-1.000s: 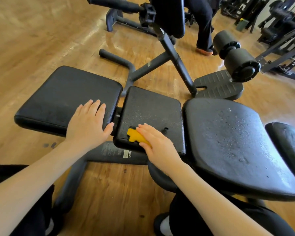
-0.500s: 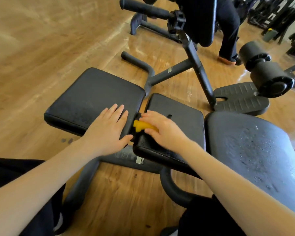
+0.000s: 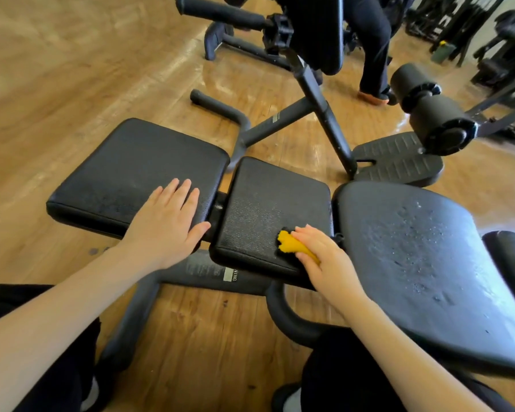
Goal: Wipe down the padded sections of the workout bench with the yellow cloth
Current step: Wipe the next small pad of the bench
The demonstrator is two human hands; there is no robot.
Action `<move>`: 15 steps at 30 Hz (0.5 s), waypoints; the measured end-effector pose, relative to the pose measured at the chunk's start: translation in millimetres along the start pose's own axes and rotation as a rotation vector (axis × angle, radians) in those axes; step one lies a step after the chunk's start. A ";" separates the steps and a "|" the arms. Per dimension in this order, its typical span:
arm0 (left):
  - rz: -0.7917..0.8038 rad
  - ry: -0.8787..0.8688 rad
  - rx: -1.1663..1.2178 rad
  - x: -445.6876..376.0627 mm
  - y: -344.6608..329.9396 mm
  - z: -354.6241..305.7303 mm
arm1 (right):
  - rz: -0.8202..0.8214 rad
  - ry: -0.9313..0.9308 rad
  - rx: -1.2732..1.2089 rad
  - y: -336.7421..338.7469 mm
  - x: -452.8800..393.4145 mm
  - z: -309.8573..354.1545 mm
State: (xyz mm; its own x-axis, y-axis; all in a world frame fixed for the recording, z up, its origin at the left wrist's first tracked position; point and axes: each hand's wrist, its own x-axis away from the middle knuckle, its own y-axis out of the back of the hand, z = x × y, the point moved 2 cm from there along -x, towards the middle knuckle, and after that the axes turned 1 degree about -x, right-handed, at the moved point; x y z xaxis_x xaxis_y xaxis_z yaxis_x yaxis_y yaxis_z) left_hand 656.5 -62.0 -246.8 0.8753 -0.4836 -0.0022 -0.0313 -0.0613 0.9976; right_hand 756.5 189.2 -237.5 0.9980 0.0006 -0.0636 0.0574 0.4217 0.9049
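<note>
Now we see the right hand (image 3: 324, 261) pressing the bunched yellow cloth (image 3: 295, 246) onto the near right corner of the middle bench pad (image 3: 268, 209), fingers curled over it. Our left hand (image 3: 167, 224) lies flat, fingers straight and close together, on the near right part of the left bench pad (image 3: 125, 171). Droplets bead on the large right bench pad (image 3: 422, 257), above the wooden floor (image 3: 57, 69)
</note>
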 end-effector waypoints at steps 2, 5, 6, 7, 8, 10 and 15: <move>0.007 0.033 0.011 -1.1 0.2 -3.6 | 0.006 0.024 0.040 -12.0 3.3 15.1; -0.020 0.066 0.102 -3.8 3.0 -18.0 | 0.030 0.054 0.085 -17.0 10.6 24.7; -0.031 0.052 0.120 -3.8 4.0 -26.2 | 0.035 0.055 0.081 -15.2 13.5 22.3; -0.039 0.025 0.128 -2.9 4.6 -36.0 | 0.037 0.051 0.069 -12.6 17.0 18.1; -0.044 -0.014 0.137 -1.0 4.8 -47.0 | 0.036 0.044 0.061 -10.1 21.3 12.3; -0.040 -0.096 0.149 4.5 4.6 -70.6 | 0.018 -0.006 0.054 -4.2 28.5 -0.5; 0.013 -0.131 -0.008 16.9 -9.1 -107.1 | -0.005 -0.107 -0.019 4.2 15.9 -17.0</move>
State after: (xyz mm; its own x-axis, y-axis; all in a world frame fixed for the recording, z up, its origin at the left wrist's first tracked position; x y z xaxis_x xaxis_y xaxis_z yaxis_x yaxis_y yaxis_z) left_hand 723.2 24.0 -248.5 0.8041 -0.5945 0.0022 -0.0379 -0.0476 0.9981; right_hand 772.2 206.4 -241.9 0.9949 -0.0982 -0.0220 0.0631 0.4385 0.8965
